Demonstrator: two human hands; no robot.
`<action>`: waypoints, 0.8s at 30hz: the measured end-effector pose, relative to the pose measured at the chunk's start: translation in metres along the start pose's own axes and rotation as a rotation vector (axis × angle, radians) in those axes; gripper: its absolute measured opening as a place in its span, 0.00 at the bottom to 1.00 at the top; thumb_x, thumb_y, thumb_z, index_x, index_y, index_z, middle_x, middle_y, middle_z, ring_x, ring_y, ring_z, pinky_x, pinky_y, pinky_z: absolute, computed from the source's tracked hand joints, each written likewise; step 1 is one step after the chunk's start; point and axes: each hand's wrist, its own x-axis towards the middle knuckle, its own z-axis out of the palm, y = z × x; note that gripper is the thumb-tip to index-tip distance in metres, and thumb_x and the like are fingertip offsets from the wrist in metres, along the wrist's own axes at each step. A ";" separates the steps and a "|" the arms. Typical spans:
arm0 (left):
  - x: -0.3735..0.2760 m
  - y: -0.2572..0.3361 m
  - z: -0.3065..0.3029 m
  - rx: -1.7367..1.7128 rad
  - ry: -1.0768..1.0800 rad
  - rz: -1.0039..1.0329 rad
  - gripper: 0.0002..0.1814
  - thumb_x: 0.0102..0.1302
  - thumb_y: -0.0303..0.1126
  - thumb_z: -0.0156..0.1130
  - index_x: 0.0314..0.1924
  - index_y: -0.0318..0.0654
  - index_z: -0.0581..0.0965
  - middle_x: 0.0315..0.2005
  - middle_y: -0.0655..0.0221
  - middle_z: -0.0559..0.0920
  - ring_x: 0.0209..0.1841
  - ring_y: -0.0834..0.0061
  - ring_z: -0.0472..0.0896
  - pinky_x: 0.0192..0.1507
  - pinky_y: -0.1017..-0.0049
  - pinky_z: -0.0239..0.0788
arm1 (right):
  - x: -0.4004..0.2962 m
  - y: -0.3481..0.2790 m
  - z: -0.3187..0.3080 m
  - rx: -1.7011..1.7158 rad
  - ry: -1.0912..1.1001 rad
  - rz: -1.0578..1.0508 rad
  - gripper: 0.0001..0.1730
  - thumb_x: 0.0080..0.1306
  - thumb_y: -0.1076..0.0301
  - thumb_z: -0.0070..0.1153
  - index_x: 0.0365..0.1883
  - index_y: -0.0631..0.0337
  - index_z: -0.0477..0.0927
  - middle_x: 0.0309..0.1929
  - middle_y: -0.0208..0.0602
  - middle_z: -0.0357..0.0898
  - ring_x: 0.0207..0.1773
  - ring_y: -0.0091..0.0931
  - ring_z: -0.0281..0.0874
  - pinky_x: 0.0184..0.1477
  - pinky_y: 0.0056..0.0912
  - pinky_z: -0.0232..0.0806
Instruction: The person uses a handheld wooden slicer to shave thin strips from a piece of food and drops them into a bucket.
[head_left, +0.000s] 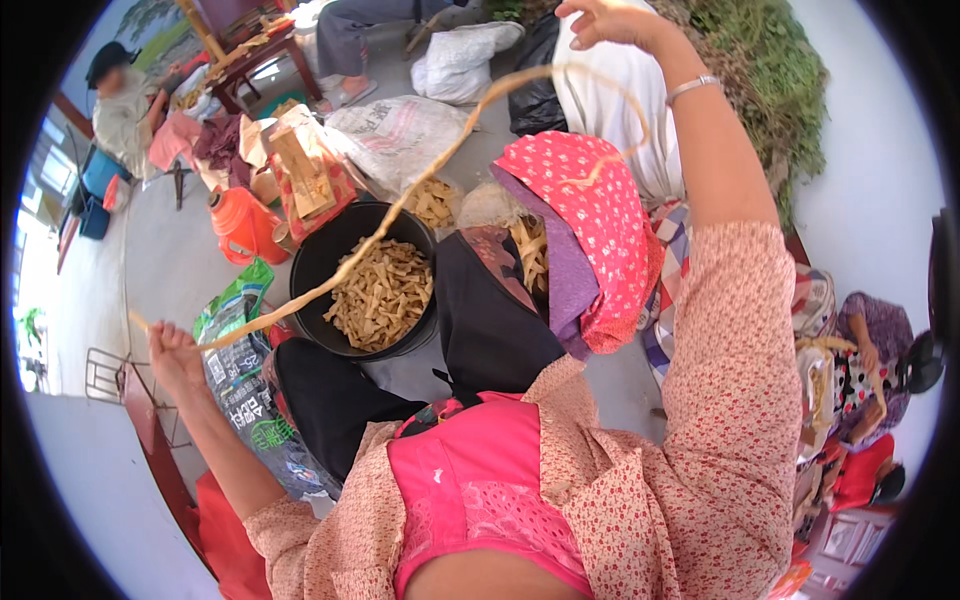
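My left hand (176, 356), at the left, is closed around one end of a long, pale, twisted plant-like strip (360, 251). The strip rises across a black bucket (304, 262) of short cut pieces (382, 296), and its far part loops in the air over a pink flowered cloth (577, 180). High at the top edge, my right hand (600, 22) has its fingers apart above the loop, with nothing visible in it; the frame's edge crops it slightly. A bracelet circles that wrist. More pale strips (531, 251) show beside my right knee.
An orange thermos jug (244, 225) and a wooden block (304, 176) are left of the bucket. A printed plastic sack (251, 390) lies by my left leg. White sacks (465, 60) and green plants (772, 90) lie farther off. Other people sit at the left, top and right.
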 end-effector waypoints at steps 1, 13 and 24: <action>-0.009 -0.025 0.031 0.011 -0.089 -0.030 0.08 0.68 0.35 0.47 0.36 0.39 0.70 0.26 0.73 0.68 0.27 0.80 0.64 0.30 0.79 0.56 | 0.010 0.014 0.010 0.155 -0.026 -0.144 0.28 0.53 0.65 0.57 0.54 0.62 0.69 0.43 0.41 0.74 0.45 0.25 0.71 0.44 0.29 0.64; -0.075 -0.128 0.230 0.083 -0.292 0.140 0.22 0.71 0.40 0.43 0.55 0.29 0.68 0.48 0.63 0.74 0.48 0.74 0.74 0.50 0.74 0.67 | 0.001 -0.212 0.209 0.988 -0.208 -0.681 0.20 0.70 0.55 0.40 0.31 0.66 0.72 0.24 0.29 0.71 0.31 0.20 0.69 0.39 0.24 0.67; 0.000 -0.150 0.221 -0.054 -0.383 0.240 0.20 0.72 0.44 0.34 0.46 0.35 0.68 0.43 0.62 0.73 0.49 0.68 0.71 0.54 0.68 0.60 | 0.050 -0.215 0.243 1.456 -0.705 -0.056 0.17 0.67 0.57 0.47 0.24 0.59 0.72 0.13 0.18 0.56 0.12 0.12 0.49 0.12 0.15 0.45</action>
